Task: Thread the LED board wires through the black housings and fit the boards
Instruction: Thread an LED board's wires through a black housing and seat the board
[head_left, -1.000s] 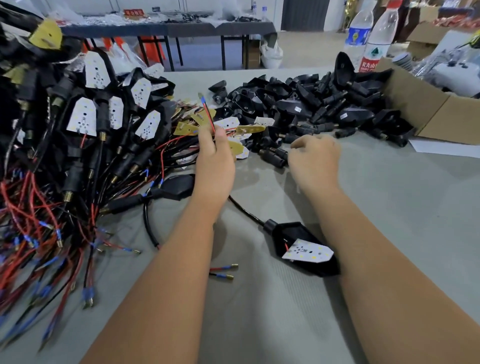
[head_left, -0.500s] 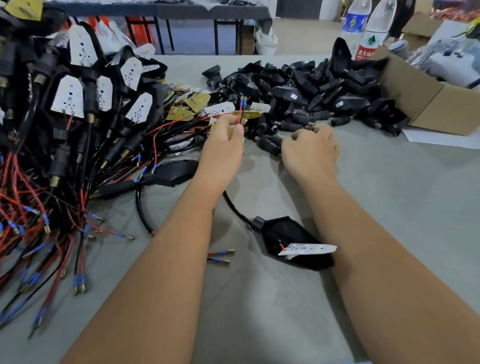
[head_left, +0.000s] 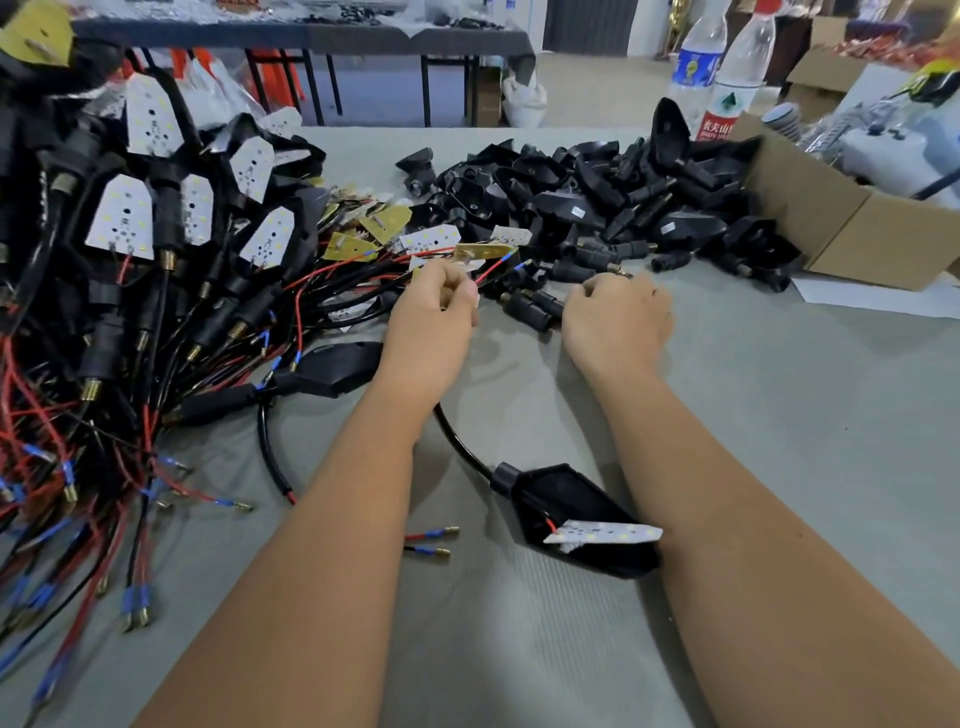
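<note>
Over the last second the left hand lowers from a raised position down toward the worktop, carrying the red and blue wire ends with it; the wires now project up and to the right from between its fingers, which are curled and pinch them. The board on these wires lies just beyond the fingertips, gold face up, on the loose boards ahead. The right hand moves forward to the near edge of the housings. Its fingers are curled over the rim of that pile, at a threaded stem lying just left of them; the fingertips are hidden behind the knuckles, so whether they hold a housing cannot be told. The meaning for the task, as a judgement: one cycle is closed and the next is opening. The last unit lies behind both hands, between the forearms, with its board seated at an angle in the shell and its cable running back under the left wrist. The finished units are heaped to the left of the left fingers. The step in hand is selection of an empty housing to meet the wires already pinched. The next move calls for the wire ends to be aligned with the stem bore. Two splayed ends may snag at the bore.
</note>
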